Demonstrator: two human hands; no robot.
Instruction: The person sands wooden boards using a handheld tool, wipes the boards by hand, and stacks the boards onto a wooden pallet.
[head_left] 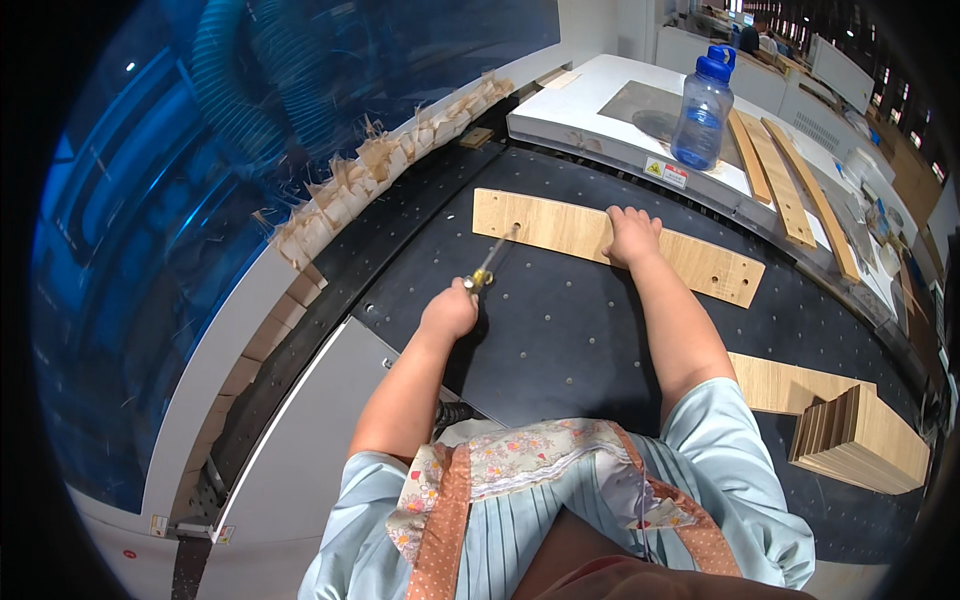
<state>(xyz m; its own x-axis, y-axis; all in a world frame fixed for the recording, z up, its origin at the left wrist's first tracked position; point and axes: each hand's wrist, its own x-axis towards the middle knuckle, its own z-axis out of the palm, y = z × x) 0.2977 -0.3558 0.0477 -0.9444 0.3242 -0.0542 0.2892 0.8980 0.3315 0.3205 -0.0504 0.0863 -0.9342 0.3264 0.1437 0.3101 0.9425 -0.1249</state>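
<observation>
A long light wooden board (pixel 565 228) lies across the black work surface, with drilled holes near both ends. My left hand (pixel 449 312) is closed around a screwdriver (pixel 488 267) with a thin metal shaft and yellow on its handle. Its tip meets the board at a hole near the left end; whether it is inside cannot be made out. My right hand (pixel 633 238) grips the middle of the board, fingers over the far edge and thumb by the near edge.
At the right stand a stack of wooden boards (pixel 862 440) and a single board (pixel 768 384). A blue water bottle (pixel 703 110) and several narrow strips (pixel 775 180) are on the white machine table (pixel 575 100). Left is a blue transparent cover (pixel 130 260) with a torn fringe (pixel 350 190).
</observation>
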